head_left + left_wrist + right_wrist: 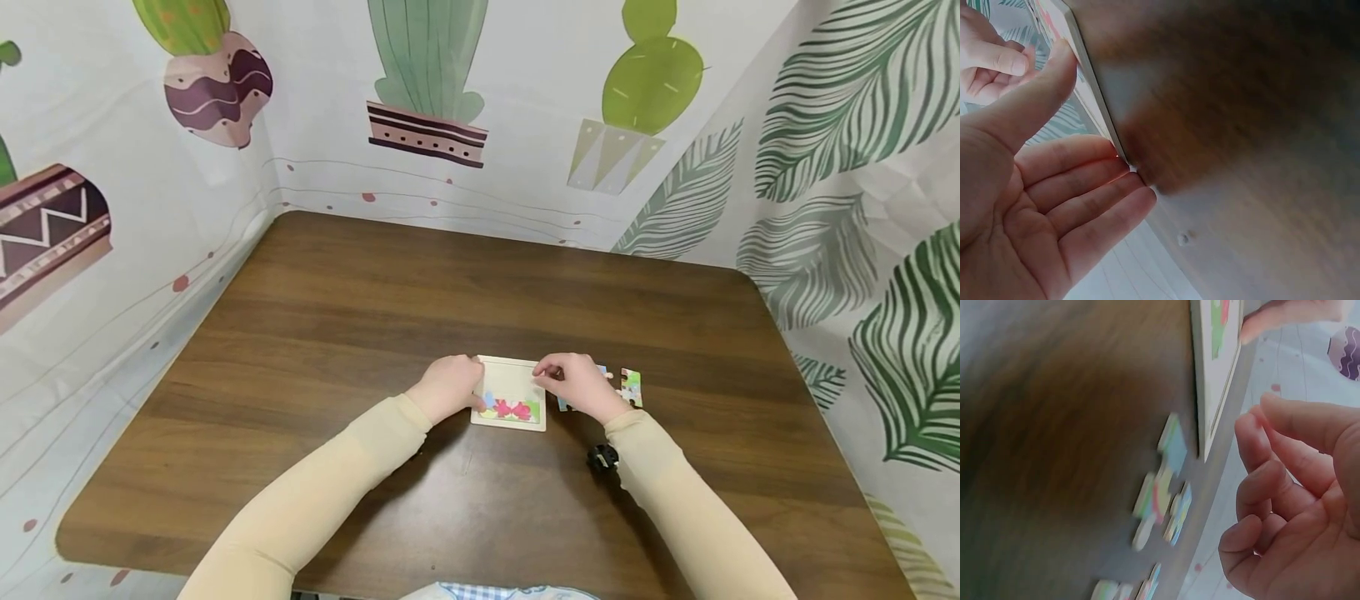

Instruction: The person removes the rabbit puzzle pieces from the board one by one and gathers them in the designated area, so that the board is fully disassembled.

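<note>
A shallow pale wooden puzzle tray [510, 382] lies on the table, its near side filled by a strip of joined jigsaw pieces [513, 410] in pink, green and blue. My left hand [450, 385] is at the tray's left side. In the left wrist view its thumb [1063, 59] touches the rim while the straight fingers [1094, 212] meet the tray's edge and tabletop. Above the tray's right side is my right hand [581, 383], fingers curled and thumb against the index finger [1252, 440]; no piece shows between them. Loose jigsaw pieces [632, 387] lie just right of the tray, partly hidden by that hand.
The brown wooden table [390, 308] has rounded corners. Printed cloth [525, 183] with cactus and leaf patterns hangs along its back and sides. Several loose pieces [1157, 497] are spread near the tray in the right wrist view. A black device [602, 458] sits at the right wrist.
</note>
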Demonstrator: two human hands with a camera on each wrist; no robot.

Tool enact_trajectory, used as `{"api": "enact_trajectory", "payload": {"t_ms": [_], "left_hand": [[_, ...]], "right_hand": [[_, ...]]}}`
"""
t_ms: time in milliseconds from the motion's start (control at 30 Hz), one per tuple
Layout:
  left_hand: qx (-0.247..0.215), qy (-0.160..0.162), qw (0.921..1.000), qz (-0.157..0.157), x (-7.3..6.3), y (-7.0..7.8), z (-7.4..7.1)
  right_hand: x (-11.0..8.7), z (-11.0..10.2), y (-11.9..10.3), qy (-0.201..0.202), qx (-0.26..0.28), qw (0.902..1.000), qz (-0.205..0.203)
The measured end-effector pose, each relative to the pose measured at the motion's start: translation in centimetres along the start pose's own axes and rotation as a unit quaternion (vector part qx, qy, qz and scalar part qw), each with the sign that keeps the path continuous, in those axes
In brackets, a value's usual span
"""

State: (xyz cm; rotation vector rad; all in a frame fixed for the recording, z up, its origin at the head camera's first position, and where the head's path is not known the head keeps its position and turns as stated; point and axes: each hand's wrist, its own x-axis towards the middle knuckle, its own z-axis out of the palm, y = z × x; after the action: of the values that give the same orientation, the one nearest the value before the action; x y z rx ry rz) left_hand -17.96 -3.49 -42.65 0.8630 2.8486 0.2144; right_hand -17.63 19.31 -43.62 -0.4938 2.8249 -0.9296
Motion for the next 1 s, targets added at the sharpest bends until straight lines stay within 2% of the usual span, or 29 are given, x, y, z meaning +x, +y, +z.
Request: {"api": "enact_trajectory", "payload": {"t_ms": [267,400,533,1000], "left_hand": [[0.017,-0.005,0.9998,0.005,0.2,-0.1,-0.2],[0.024,-0.001,0.9996,0.013,0.1,-0.2,-0.1],[0.023,0.001,0.9995,0.020,0.2,-0.3,0.0],[0.016,-0.004,0.9996,0.022,0.2,-0.5,0.2]], "right_hand": [[0.9,1.5,-1.8,-0.035,-0.009,0.9989,-0.028],[1.1,2.8,-3.0,-0.052,-0.021,0.9961,-0.068],[1.1,3.5,-3.6,-0.045,-0.025,0.9939,-0.098],[1.5,3.9,-4.1,-0.059,-0.035,0.9915,-0.110]]}}
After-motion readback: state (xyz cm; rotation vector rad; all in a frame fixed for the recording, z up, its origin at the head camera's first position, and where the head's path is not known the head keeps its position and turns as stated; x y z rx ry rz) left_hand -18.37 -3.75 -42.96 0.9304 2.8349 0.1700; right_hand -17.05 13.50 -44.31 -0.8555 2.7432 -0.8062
